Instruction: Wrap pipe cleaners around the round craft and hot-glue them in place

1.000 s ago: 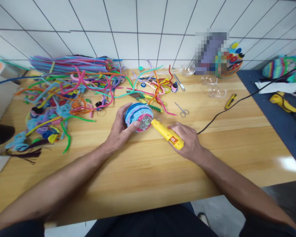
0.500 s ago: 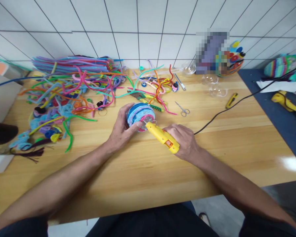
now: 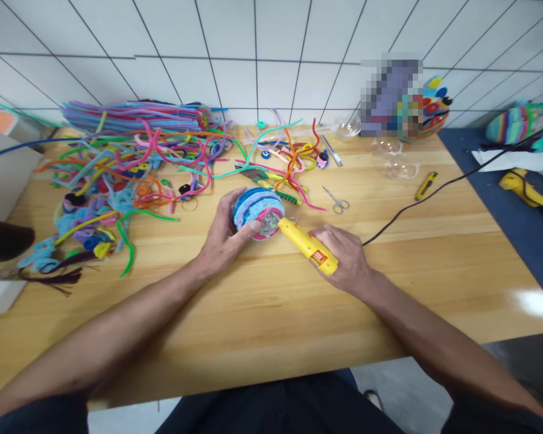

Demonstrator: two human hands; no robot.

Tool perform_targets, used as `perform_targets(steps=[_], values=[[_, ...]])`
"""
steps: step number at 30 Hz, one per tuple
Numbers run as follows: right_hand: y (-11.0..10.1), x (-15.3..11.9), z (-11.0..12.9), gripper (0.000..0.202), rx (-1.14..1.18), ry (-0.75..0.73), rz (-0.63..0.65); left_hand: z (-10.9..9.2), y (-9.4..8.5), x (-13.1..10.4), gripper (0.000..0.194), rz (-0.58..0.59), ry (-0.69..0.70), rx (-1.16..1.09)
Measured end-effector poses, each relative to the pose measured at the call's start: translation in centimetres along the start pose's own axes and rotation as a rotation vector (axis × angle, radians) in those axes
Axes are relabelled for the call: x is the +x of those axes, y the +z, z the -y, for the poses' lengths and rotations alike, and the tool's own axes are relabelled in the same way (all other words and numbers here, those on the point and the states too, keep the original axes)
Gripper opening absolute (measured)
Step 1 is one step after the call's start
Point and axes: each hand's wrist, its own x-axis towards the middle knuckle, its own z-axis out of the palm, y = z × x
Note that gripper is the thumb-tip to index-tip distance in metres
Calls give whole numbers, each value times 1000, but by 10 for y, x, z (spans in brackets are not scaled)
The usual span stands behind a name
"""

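My left hand (image 3: 226, 232) wraps round a ball (image 3: 257, 208) covered in blue, light blue and pink fuzzy stems, its thumb lying near a bare clear patch on the side facing me. In my right hand (image 3: 341, 253) is a yellow hot glue gun (image 3: 305, 242). Its nozzle tip is at the right edge of that clear patch; whether it touches the ball I cannot tell. A black cord (image 3: 416, 205) runs from behind my right hand toward the upper right.
Loose pipe cleaners (image 3: 158, 160) tangle across the left and back of the wooden table. Beyond the ball lie pliers (image 3: 256, 173) and small scissors (image 3: 336, 201). A yellow utility knife (image 3: 426, 185) and clear plastic half-spheres (image 3: 400, 166) lie to the right. Another yellow glue gun (image 3: 522, 187) rests on a blue surface.
The glue gun in my right hand has drawn slightly to the right, and its nozzle has moved from the middle of the clear patch to its right edge. My left hand keeps its hold.
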Motion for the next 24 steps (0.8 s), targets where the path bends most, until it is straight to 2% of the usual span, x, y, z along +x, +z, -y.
perform_targets(steps=[10,24], values=[[6,5,10,14,64,-7,25,0,0,0,78,-4,8,-15],[4,0,8,16,-9,29,23,2,2,0,79,-14,-7,-33]])
